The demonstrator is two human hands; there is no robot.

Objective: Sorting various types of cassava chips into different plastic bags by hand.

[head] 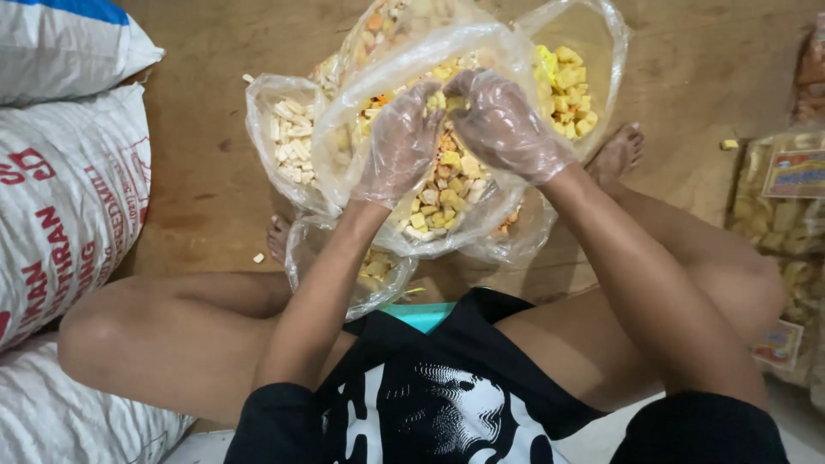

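A clear plastic bag (430,155) of mixed snack pieces, yellow, pale and orange, sits open on a brown floor (206,172) between the bare feet of a seated person; it lies in the middle of the view, just ahead of the person's lap, where both arms reach it without stretching. Both hands wear thin clear gloves, it seems to keep skin off the food; the left hand (400,142) is inside the bag's mouth, fingers curled down toward the pieces, though whether it grips any cannot be told; the right hand (503,125) is beside it, touching it at the fingertips, fingers bent and drawn together over some yellow pieces, apparently pinching them, though the glove blurs this.

Other clear bags crowd round the first, touching it: one of pale sticks (288,137) to the left; one of yellow cubes (567,90) behind the right hand; another mixed one (387,26) at the top; a smaller one (378,271) nearer the lap; their mouths are open, so each kind stays within reach. A few crumbs lie loose on the floor.

Further out, white woven sacks (60,198) with red print are stacked along the left edge; sealed packets (786,215) of yellow snacks lie at the right edge. The person sits cross-legged in a black shirt.
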